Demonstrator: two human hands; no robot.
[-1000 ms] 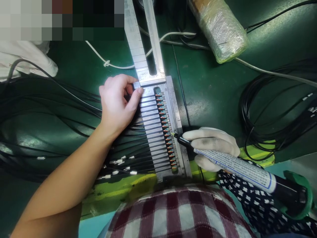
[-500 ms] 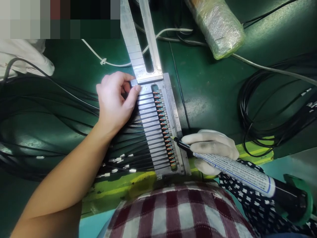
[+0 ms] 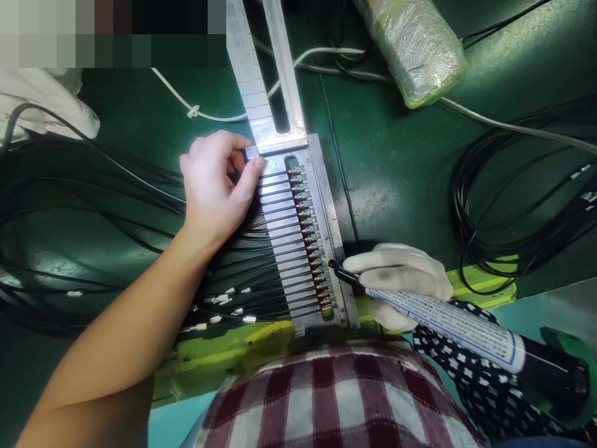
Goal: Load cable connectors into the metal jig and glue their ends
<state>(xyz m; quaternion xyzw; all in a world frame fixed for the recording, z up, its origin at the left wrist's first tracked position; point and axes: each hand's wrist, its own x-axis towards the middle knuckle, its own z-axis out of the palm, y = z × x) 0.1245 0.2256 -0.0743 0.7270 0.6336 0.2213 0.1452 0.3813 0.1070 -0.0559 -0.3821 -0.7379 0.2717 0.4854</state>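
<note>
Between the thumb and fingers of my bare left hand (image 3: 217, 186) is the upper left corner of a metal fixture (image 3: 280, 233). Several black cables lie side by side across its slats. At the cable ends, a row of small connectors with green and orange parts (image 3: 308, 230) sits along a slot. A white glove covers my right hand (image 3: 403, 277), which is closed around a white-labelled tube (image 3: 448, 326) with a black nozzle and a black rear end. The nozzle's thin yellowish tip (image 3: 325, 261) is at the lower half of the connector row; whether it touches is unclear.
A slotted metal bar (image 3: 252, 81) adjoins the fixture's far end. Plastic-wrapped bundle (image 3: 426, 59) lies at the back right, coiled black cable (image 3: 459, 205) at the right. Loose cables with silvery ends (image 3: 228, 298) spread left. A knotted white cord (image 3: 193, 112) crosses the green table (image 3: 382, 168).
The whole view has shifted slightly. The tube's tip has moved a little along the connector row, toward me. My left hand keeps its hold on the fixture's corner.
</note>
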